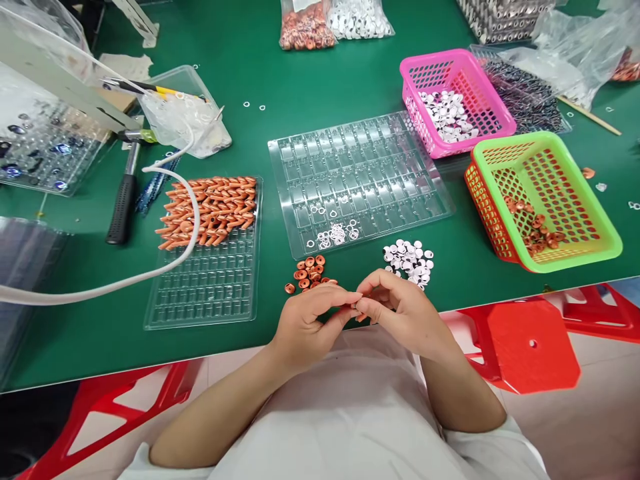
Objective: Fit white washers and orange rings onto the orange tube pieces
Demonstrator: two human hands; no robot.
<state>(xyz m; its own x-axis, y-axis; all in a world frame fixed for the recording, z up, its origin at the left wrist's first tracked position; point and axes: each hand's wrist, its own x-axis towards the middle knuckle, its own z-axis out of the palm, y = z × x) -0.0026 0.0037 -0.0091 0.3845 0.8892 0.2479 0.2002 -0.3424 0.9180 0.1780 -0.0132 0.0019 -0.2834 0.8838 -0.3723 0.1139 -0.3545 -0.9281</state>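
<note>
Just over the table's front edge, my left hand (311, 323) and my right hand (405, 313) meet fingertip to fingertip. Both are closed in a pinch around a small copper-coloured part (355, 306), mostly hidden by the fingers. Behind my left hand lies a loose pile of copper-coloured discs (310, 270) with centre holes. Small white and black discs (409, 260) are heaped behind my right hand. Farther back, a clear compartment tray (350, 173) carries small white rings (336, 233) along its near side.
At left, another clear tray (205, 287) holds rows of copper-coloured pieces (213, 207); a white cable (193, 233) arches over it. A hammer (123, 207) lies beyond. Pink (463, 63) and green (600, 213) baskets stand at right. Red stools (533, 347) are below the table.
</note>
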